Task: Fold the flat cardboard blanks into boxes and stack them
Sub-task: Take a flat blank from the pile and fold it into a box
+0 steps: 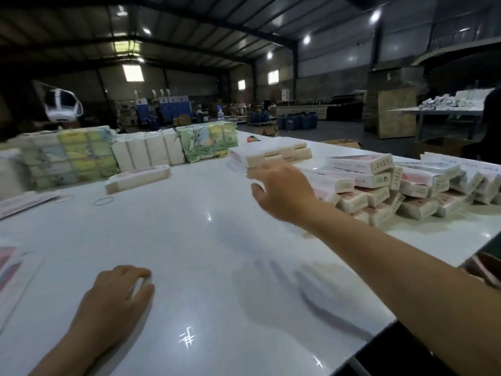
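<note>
Stacking step: right hand point(282, 191) reaches over box pile point(379, 185), fingers spread, holding nothing. Left hand point(119, 291) loosely curled on table point(217, 240) near pile, empty. Next: fetch fresh blank.

Right hand point(282, 194) reaches toward stacked boxes point(379, 185).

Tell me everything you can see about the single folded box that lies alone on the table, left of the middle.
The lone box is a long, flat, closed carton that looks like cardboard. Its top is pale with a pinkish print, its long side plain beige, and its near end shows a small flap edge. It lies flat on the white table, turned slightly askew, in front of the wrapped white bundles. Neither hand touches it, and nothing is stacked on it. A rubber band lies on the table just in front of it.
</note>
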